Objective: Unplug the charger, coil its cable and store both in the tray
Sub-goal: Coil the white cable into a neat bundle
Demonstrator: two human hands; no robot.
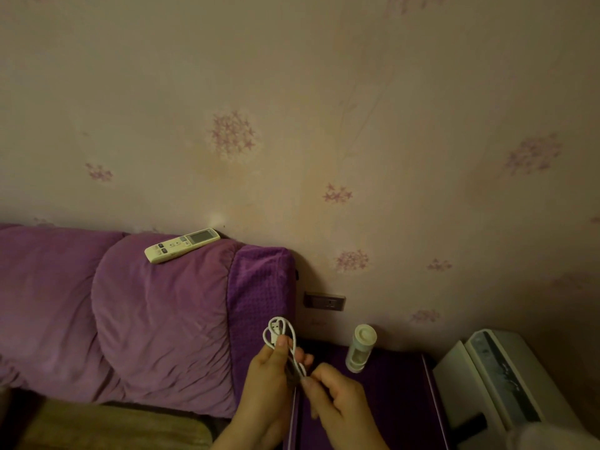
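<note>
A white charger cable [281, 332] is bunched into loops above my hands, its USB plug poking up inside the top loop. My left hand [264, 384] holds the loops upright between thumb and fingers. My right hand [337, 402] pinches the lower end of the cable just below the left fingers. The wall socket [324, 301] behind the nightstand has nothing plugged in. The charger block and a tray cannot be made out.
A purple padded headboard [156, 319] fills the left, with a cream remote control [181, 245] lying on top. A dark purple nightstand [389, 401] carries a small white cylinder bottle [360, 349]. A white appliance [496, 384] stands at the right.
</note>
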